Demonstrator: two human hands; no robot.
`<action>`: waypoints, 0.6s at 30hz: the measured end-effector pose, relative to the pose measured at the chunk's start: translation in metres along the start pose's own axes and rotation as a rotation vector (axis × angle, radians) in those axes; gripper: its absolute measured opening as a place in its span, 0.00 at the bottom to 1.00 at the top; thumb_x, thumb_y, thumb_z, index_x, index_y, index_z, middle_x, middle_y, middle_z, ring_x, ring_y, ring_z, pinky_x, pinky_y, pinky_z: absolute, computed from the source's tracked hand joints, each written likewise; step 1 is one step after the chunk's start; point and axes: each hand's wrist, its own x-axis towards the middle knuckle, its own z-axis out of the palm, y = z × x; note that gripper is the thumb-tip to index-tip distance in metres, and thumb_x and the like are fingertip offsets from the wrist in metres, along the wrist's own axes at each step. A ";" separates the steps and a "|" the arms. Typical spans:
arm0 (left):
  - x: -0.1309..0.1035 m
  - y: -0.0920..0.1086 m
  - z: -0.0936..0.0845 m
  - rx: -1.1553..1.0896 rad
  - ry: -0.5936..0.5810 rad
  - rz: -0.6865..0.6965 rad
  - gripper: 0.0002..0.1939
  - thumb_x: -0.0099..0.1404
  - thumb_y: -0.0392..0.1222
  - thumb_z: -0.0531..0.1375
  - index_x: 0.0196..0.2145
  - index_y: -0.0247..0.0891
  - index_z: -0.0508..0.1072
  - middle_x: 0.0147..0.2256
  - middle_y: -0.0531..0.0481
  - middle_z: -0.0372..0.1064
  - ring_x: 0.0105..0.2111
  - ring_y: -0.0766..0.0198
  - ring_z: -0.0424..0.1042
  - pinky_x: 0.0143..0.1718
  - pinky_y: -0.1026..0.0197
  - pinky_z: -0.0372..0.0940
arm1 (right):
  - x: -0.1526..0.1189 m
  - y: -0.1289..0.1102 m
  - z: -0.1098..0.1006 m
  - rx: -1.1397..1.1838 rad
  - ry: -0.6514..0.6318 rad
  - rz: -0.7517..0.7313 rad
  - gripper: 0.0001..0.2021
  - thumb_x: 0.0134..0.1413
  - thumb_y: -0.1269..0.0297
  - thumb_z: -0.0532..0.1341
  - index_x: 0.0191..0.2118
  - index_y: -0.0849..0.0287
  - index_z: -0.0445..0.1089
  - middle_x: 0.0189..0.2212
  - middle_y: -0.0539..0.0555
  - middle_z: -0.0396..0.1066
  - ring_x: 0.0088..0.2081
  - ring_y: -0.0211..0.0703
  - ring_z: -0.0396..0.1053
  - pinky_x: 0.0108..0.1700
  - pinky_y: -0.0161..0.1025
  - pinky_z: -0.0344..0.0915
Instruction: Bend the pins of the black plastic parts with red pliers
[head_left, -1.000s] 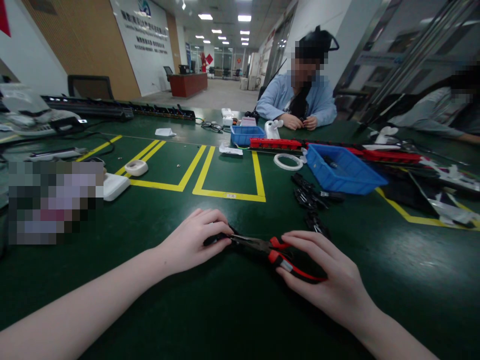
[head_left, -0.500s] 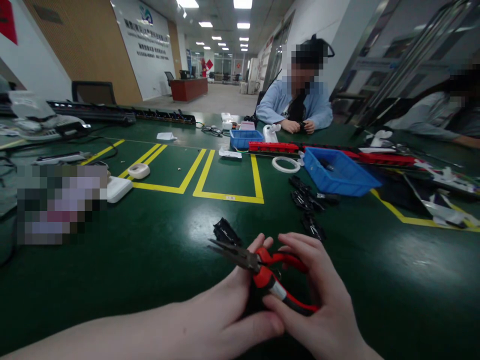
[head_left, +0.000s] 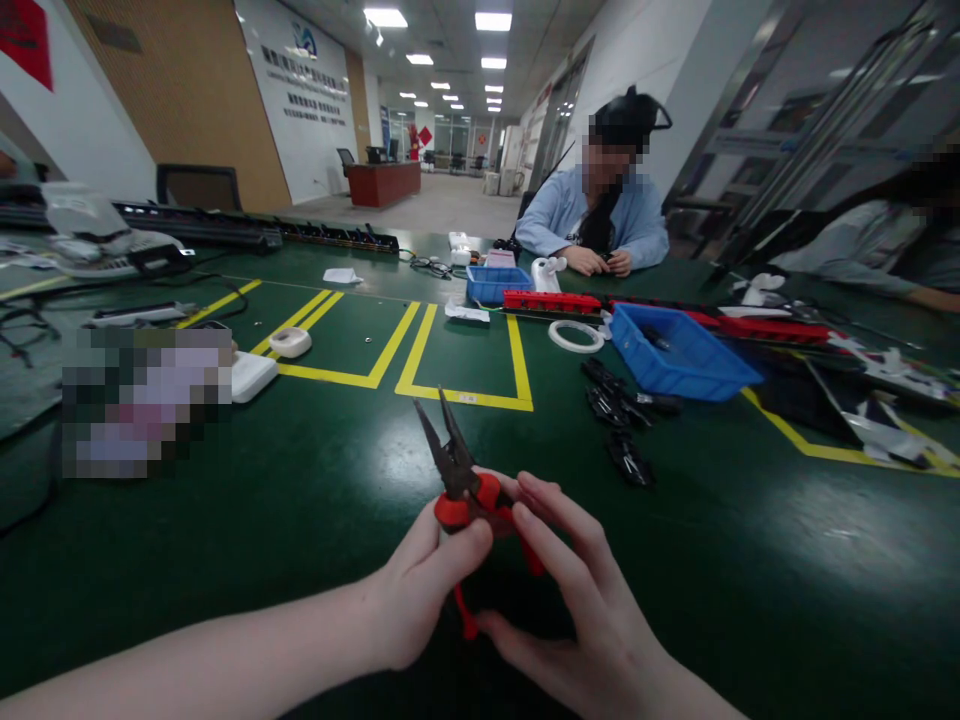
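Needle-nose pliers (head_left: 459,480) with red and dark handles point up and away from me, their jaws parted with nothing visible between them. My left hand (head_left: 420,590) grips them near the pivot, the thumb lying across the top. My right hand (head_left: 592,610) curves around the handles from the right, fingertips at one handle and thumb by the end of the other. Part of the handles is hidden behind my fingers. Beyond my right hand, several black plastic parts (head_left: 628,458) lie on the green table (head_left: 262,540).
A blue bin (head_left: 679,365) stands at right, near a white ring (head_left: 576,336) and red strips (head_left: 551,301). A smaller blue bin (head_left: 496,284) is farther back. White tape roll (head_left: 290,342) and white box (head_left: 251,377) lie left. A co-worker (head_left: 592,220) sits opposite; another person is at far right.
The pliers have turned from pointing left to pointing away from me. My left hand has moved onto their pivot. A black part seen behind the jaws no longer shows.
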 end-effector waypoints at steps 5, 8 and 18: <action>0.015 0.014 -0.033 0.064 0.105 0.121 0.17 0.71 0.51 0.51 0.50 0.38 0.65 0.48 0.40 0.72 0.51 0.49 0.72 0.56 0.43 0.66 | -0.001 0.010 -0.004 -0.070 -0.052 0.067 0.38 0.57 0.68 0.62 0.69 0.54 0.45 0.63 0.63 0.56 0.63 0.54 0.59 0.58 0.51 0.68; 0.023 0.030 -0.067 0.368 0.224 0.231 0.16 0.69 0.50 0.53 0.48 0.38 0.65 0.45 0.41 0.71 0.49 0.50 0.71 0.53 0.45 0.67 | 0.001 0.015 -0.004 -0.060 -0.193 0.244 0.35 0.57 0.63 0.63 0.67 0.53 0.49 0.61 0.62 0.61 0.59 0.54 0.64 0.55 0.53 0.70; 0.003 0.052 -0.108 1.289 0.055 0.135 0.12 0.63 0.41 0.58 0.45 0.38 0.68 0.45 0.44 0.64 0.46 0.55 0.66 0.47 0.54 0.66 | 0.040 0.023 0.016 -0.128 -0.363 0.321 0.33 0.50 0.48 0.67 0.58 0.58 0.64 0.49 0.61 0.72 0.46 0.56 0.71 0.43 0.54 0.72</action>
